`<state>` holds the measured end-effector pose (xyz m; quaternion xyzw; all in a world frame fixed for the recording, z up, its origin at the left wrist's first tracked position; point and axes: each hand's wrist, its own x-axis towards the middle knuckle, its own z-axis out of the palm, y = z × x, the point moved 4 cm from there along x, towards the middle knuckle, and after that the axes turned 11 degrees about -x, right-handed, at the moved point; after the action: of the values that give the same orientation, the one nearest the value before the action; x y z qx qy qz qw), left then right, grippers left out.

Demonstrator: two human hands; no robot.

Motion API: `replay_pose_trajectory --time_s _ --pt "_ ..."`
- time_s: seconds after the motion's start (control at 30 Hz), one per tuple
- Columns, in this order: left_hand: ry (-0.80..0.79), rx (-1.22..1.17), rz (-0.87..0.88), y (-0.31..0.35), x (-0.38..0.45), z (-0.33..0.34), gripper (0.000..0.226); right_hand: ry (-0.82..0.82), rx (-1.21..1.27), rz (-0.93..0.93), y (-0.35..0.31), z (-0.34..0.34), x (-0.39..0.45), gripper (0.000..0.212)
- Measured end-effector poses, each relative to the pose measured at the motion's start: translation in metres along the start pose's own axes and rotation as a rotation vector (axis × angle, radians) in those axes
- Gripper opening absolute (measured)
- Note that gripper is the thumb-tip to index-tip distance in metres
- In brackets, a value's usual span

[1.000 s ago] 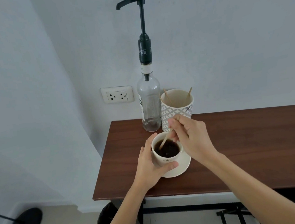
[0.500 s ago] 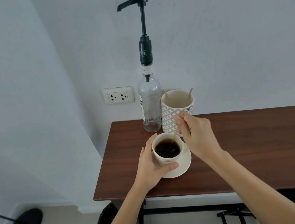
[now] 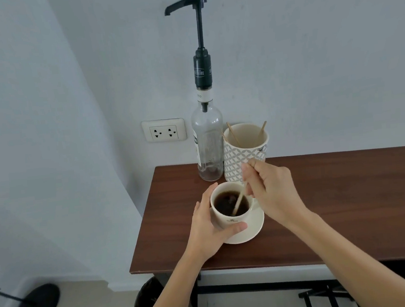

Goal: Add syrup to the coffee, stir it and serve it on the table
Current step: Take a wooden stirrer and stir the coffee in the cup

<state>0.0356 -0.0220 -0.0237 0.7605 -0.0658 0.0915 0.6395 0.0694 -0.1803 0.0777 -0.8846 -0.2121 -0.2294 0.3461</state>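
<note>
1. The coffee cup (image 3: 230, 208) sits on its saucer (image 3: 253, 229) near the left end of the wooden table (image 3: 335, 203), full of dark coffee.
2. The left hand (image 3: 209, 228) wraps the cup from its 9 o'clock side, thumb across the near wall, probably to keep it from sliding or turning on the saucer.
3. The right hand (image 3: 273, 193) comes in from 3 o'clock, pinching a wooden stir stick (image 3: 239, 197) between thumb and fingertips; the stick slants down, its lower end in the coffee toward 6 o'clock. This looks like the stirring step.
4. The syrup pump bottle (image 3: 209, 148) stands at the cup's 12 o'clock, upright against the wall, nearly empty, its spout aimed left, not over the cup.
5. Just beside it, at 1 o'clock, a patterned cup (image 3: 243, 154) holds spare sticks within easy reach.
6. Serving is not yet done.
</note>
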Motion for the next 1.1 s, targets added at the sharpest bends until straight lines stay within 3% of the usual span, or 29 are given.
replay_pose_trajectory --time_s 0.2,0.67,1.1 --pt "-0.001 -0.004 -0.007 0.0 0.0 0.0 0.093 0.008 -0.095 -0.014 0.006 -0.003 0.012 0.034" --pt "0.004 -0.001 -0.015 -0.002 0.0 0.0 0.094 -0.036 0.006 -0.033 -0.007 -0.001 0.005 0.031" --pt "-0.003 -0.002 -0.016 0.0 -0.001 0.001 0.094 -0.025 -0.083 -0.003 0.005 -0.005 0.013 0.035"
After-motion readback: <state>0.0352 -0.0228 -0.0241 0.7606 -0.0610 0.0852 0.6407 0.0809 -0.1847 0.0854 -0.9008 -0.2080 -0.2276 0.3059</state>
